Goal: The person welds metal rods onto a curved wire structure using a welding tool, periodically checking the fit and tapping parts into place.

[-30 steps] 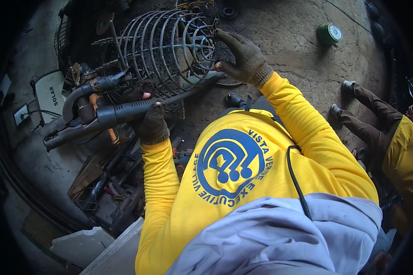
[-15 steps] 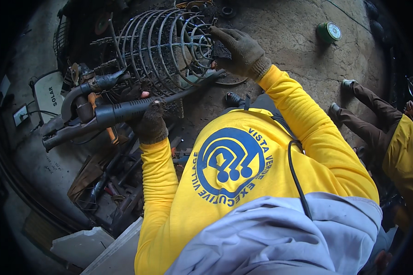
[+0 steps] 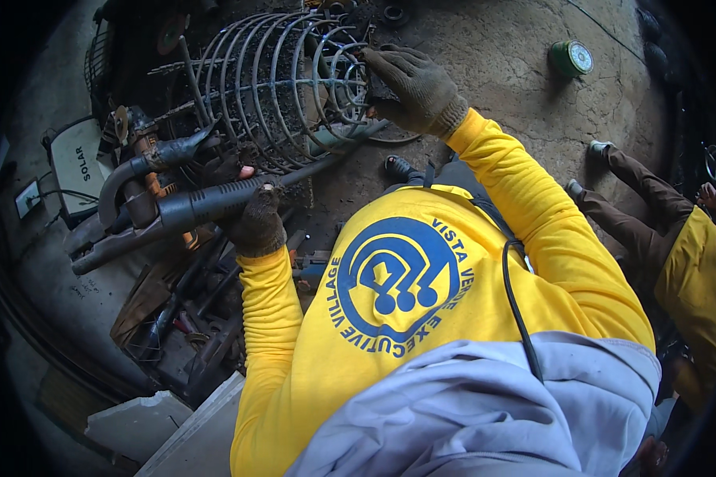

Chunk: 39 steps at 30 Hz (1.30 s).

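A round cage of bent metal rods (image 3: 266, 83) lies at the upper middle, with dark bits scattered under and behind it. My gloved right hand (image 3: 418, 91) grips its right end, fingers over the outer rods and thumb below. My gloved left hand (image 3: 260, 222) is closed around a dark metal pipe piece (image 3: 207, 204) with slots along its side. This piece slants from lower left up toward the cage, and a bent pipe (image 3: 127, 176) shows beside its left part. The left fingers are partly hidden behind the pipe. An orange and black power tool (image 3: 145, 143) lies just beyond the bent pipe.
A pale panel-like box (image 3: 79, 163) sits on the floor at the left. Scrap metal (image 3: 191, 318) is piled below my left arm, by broken white boards (image 3: 139, 425). A green can (image 3: 570, 58) stands on the concrete at upper right. Another person in brown trousers (image 3: 624, 222) is at the right.
The slotted pipe piece and my left hand have shifted slightly left and down. The cage has tipped a little to the left. My right hand stays at its end, nearly still.
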Each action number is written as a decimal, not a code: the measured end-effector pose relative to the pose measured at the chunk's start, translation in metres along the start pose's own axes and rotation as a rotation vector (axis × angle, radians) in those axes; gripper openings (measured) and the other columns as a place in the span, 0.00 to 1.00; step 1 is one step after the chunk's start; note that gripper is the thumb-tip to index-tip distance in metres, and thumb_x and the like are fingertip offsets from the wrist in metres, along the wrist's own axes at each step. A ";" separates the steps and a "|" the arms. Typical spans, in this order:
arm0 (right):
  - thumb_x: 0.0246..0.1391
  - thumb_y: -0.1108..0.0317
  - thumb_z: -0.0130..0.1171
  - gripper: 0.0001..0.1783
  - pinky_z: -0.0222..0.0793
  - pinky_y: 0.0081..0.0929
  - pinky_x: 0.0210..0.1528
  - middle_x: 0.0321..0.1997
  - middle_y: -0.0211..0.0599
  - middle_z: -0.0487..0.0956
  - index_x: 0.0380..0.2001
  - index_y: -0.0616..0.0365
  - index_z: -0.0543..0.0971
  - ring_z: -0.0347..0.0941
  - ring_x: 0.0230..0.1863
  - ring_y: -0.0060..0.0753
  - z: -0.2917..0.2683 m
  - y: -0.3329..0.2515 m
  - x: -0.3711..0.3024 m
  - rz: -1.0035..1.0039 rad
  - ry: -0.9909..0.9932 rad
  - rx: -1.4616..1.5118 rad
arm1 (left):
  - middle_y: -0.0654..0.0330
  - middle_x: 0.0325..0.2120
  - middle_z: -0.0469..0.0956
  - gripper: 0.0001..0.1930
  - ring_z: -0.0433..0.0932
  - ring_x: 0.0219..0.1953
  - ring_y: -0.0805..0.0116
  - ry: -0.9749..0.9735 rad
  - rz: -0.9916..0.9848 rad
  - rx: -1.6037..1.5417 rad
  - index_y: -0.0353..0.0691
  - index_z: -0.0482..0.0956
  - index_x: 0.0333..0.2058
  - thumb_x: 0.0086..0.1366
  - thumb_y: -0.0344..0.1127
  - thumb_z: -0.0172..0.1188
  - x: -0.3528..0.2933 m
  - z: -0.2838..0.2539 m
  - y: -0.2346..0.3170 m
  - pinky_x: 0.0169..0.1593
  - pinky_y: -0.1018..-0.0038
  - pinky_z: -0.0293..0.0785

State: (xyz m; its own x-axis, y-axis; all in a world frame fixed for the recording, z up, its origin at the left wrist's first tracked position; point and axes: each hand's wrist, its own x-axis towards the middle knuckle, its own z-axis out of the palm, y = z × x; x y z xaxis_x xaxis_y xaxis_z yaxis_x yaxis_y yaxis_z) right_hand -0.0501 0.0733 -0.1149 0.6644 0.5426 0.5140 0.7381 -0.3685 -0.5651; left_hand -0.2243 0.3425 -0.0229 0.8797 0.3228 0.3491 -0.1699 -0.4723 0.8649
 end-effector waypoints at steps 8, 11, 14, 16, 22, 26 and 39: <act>0.41 0.53 0.75 0.44 0.71 0.42 0.61 0.56 0.42 0.79 0.63 0.49 0.71 0.75 0.59 0.49 -0.003 0.003 0.003 -0.007 -0.033 -0.005 | 0.58 0.42 0.75 0.27 0.77 0.40 0.69 0.041 0.004 0.011 0.37 0.71 0.50 0.53 0.27 0.74 -0.001 0.000 0.001 0.42 0.75 0.79; 0.41 0.52 0.75 0.45 0.72 0.42 0.60 0.56 0.44 0.78 0.64 0.48 0.70 0.74 0.58 0.50 -0.006 -0.001 -0.001 0.069 -0.029 0.066 | 0.58 0.43 0.75 0.27 0.77 0.40 0.69 0.098 -0.149 -0.090 0.37 0.70 0.50 0.53 0.26 0.73 -0.007 0.004 0.006 0.43 0.74 0.79; 0.41 0.50 0.75 0.44 0.72 0.44 0.58 0.55 0.45 0.78 0.63 0.47 0.70 0.75 0.56 0.51 -0.011 -0.010 -0.019 0.259 0.069 0.145 | 0.59 0.38 0.76 0.15 0.77 0.40 0.67 0.135 -0.050 0.097 0.37 0.73 0.46 0.61 0.26 0.65 -0.007 0.008 0.004 0.44 0.73 0.76; 0.42 0.49 0.75 0.43 0.73 0.43 0.57 0.55 0.46 0.78 0.62 0.48 0.71 0.75 0.56 0.51 -0.007 -0.010 -0.032 0.302 -0.005 0.116 | 0.59 0.35 0.76 0.10 0.76 0.37 0.65 0.114 0.026 0.220 0.38 0.74 0.43 0.64 0.25 0.62 0.000 0.011 0.011 0.43 0.73 0.74; 0.43 0.46 0.75 0.42 0.74 0.40 0.55 0.53 0.47 0.79 0.58 0.54 0.74 0.77 0.54 0.49 -0.013 -0.009 -0.038 0.541 -0.355 0.249 | 0.59 0.42 0.75 0.21 0.76 0.39 0.69 0.082 -0.090 -0.067 0.38 0.73 0.45 0.54 0.25 0.71 0.006 0.000 -0.006 0.45 0.72 0.77; 0.43 0.47 0.75 0.42 0.75 0.38 0.56 0.54 0.47 0.79 0.59 0.55 0.74 0.78 0.54 0.49 -0.019 -0.002 -0.033 0.457 -0.388 0.346 | 0.59 0.40 0.75 0.18 0.75 0.40 0.68 0.123 -0.018 0.139 0.37 0.74 0.43 0.54 0.26 0.70 0.013 0.004 0.005 0.46 0.72 0.75; 0.42 0.35 0.70 0.48 0.74 0.44 0.55 0.55 0.46 0.79 0.60 0.55 0.71 0.78 0.53 0.49 -0.014 0.011 0.010 0.101 -0.222 0.108 | 0.59 0.35 0.74 0.23 0.72 0.29 0.74 0.320 -0.268 -0.242 0.30 0.77 0.44 0.44 0.23 0.64 0.018 0.011 0.014 0.33 0.80 0.69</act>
State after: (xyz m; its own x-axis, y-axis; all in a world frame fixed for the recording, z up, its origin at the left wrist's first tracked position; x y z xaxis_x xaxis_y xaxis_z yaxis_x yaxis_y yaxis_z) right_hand -0.0335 0.0639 -0.1067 0.6834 0.6638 0.3040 0.6447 -0.3532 -0.6779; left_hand -0.2060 0.3330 -0.0088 0.7325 0.6610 0.1626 -0.0874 -0.1456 0.9855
